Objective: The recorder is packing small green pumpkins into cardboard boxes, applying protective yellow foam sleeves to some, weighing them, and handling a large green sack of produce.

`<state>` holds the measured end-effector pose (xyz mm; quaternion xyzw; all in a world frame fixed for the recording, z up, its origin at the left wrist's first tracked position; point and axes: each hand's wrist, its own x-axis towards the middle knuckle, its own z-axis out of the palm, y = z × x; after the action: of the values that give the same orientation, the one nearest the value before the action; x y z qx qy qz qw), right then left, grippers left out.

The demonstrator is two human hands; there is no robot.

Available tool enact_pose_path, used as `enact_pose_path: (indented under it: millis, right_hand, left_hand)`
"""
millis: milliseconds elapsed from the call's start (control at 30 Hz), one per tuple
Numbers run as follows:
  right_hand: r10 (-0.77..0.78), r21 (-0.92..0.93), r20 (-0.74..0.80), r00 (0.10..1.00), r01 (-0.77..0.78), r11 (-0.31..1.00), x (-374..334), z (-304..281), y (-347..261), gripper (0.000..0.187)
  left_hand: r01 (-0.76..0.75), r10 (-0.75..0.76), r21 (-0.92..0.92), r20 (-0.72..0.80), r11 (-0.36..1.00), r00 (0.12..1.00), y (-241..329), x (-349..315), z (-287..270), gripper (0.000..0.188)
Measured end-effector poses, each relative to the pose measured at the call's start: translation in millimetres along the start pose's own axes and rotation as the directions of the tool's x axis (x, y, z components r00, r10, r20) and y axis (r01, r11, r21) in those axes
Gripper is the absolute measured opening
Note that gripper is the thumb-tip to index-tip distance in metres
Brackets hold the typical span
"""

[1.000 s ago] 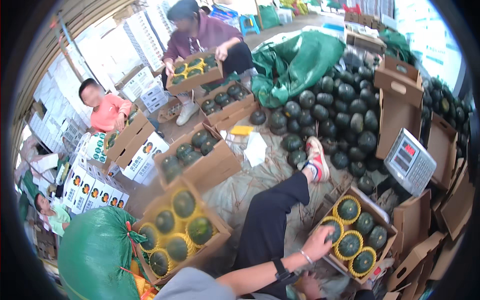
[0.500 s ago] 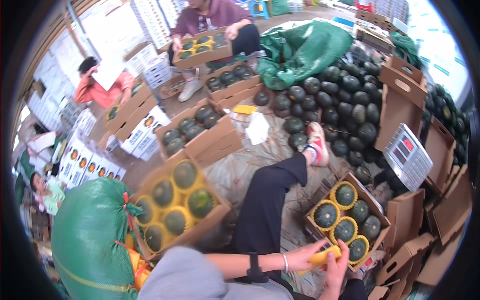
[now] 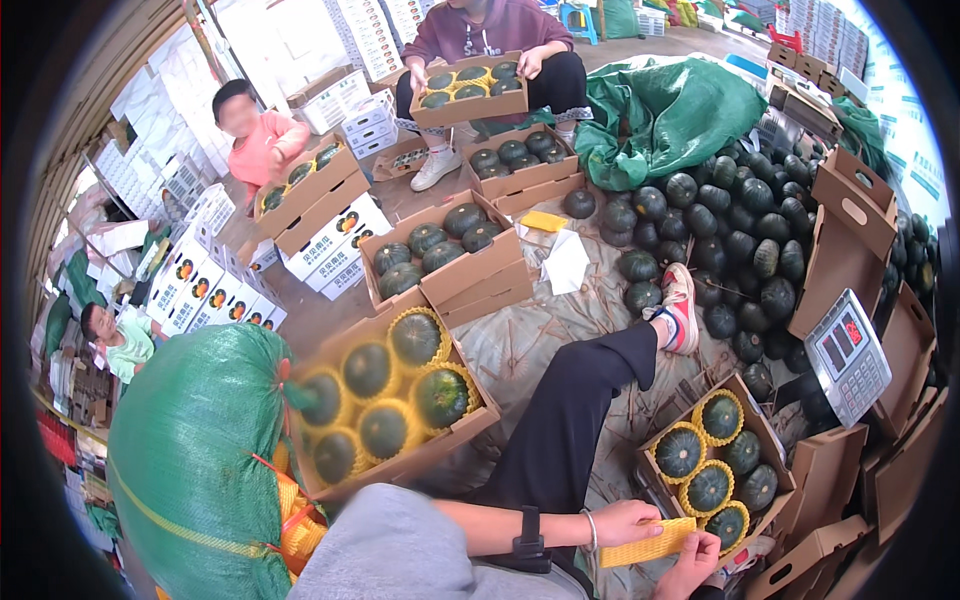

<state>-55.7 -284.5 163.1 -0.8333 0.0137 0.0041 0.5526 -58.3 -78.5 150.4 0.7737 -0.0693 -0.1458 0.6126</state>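
My left hand (image 3: 632, 524), a dark band and a bracelet on its wrist, pinches one end of a yellow foam net sleeve (image 3: 645, 547). My right hand (image 3: 690, 568) grips the sleeve's other end, and the sleeve lies flattened between them. Just beyond my hands stands an open cardboard box (image 3: 655, 470) of dark green pumpkins. Several of these wear yellow foam nets, among them a netted pumpkin (image 3: 680, 452) at the left; two are bare, including a bare pumpkin (image 3: 758, 488) at the right.
Left of my leg is a box (image 3: 460, 425) of netted pumpkins beside a bulging green sack (image 3: 195, 450). A pumpkin heap (image 3: 740, 230), a digital scale (image 3: 848, 360) and empty cartons (image 3: 850, 235) stand right. A co-worker (image 3: 490, 40) holds a filled box (image 3: 470, 105) at the back.
The foam sleeve, bunched between my hands before, is now drawn out flat. My hands have moved slightly apart. The whole view has shifted, with the scene sitting farther right.
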Motion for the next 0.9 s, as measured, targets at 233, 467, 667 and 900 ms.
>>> enact_pose_path:
  millis: [233, 467, 667, 900]
  right_hand:
    - [0.147, 0.657, 0.458, 0.877, -0.445, 0.609, 11.3, -4.8, -58.7, 0.07]
    - [0.258, 0.278, 0.188, 0.948, -0.303, 0.911, 17.5, 8.0, -18.6, 0.029]
    - [0.159, 0.758, 0.518, 0.84, -0.537, 0.37, 11.8, -6.8, -22.3, 0.027]
    - [0.224, 0.849, 0.267, 0.937, -0.339, 0.406, 115.3, -43.6, -25.9, 0.015]
  left_hand:
    - [0.338, -0.113, -0.917, 0.32, 0.214, 0.941, 28.5, 14.2, -34.2, 0.033]
    - [-0.087, 0.148, 0.459, -0.098, 0.884, 0.984, 42.8, 35.6, -34.9, 0.037]
    - [0.541, -0.035, -0.747, 0.574, 0.386, 0.818, 65.7, 65.3, -40.0, 0.076]
    - [0.336, -0.142, -0.371, 0.462, 0.866, 0.876, 26.6, 118.2, -16.9, 0.035]
